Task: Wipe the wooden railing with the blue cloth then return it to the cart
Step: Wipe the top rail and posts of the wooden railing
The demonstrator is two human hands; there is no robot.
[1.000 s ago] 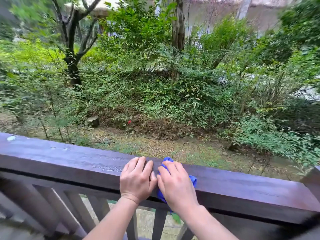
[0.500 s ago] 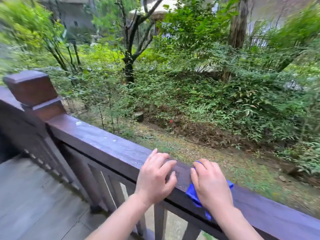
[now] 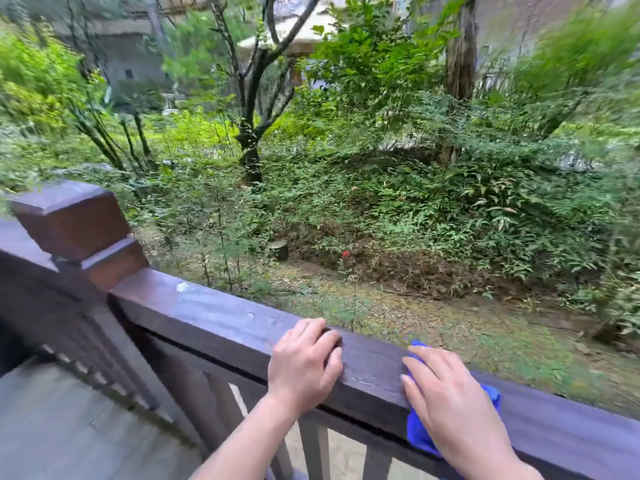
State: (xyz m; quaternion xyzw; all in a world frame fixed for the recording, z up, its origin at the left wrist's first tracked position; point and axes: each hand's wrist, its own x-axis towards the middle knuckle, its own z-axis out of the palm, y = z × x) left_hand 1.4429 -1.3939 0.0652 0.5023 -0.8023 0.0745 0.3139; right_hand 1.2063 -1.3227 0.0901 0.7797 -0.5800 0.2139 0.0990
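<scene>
A dark brown wooden railing (image 3: 214,317) runs from a square post at the left down to the lower right. My right hand (image 3: 450,400) lies flat on the rail's top and presses the blue cloth (image 3: 420,434) against it; the cloth drapes over the near edge and peeks out past my fingers. A short gap to the left, my left hand (image 3: 304,362) rests on the rail with fingers curled over the top, holding nothing else. White specks (image 3: 181,286) dot the rail left of my hands. No cart is in view.
The square corner post (image 3: 72,223) stands at the left, with another rail section running off behind it. Balusters (image 3: 313,448) hang below the rail. Grey deck boards (image 3: 69,417) lie at lower left. Beyond the rail are gravel, shrubs and trees.
My view has swung left, bringing the corner post into sight. My hands, side by side a second ago, have drifted apart; the right hand and cloth now lie further right of the left hand.
</scene>
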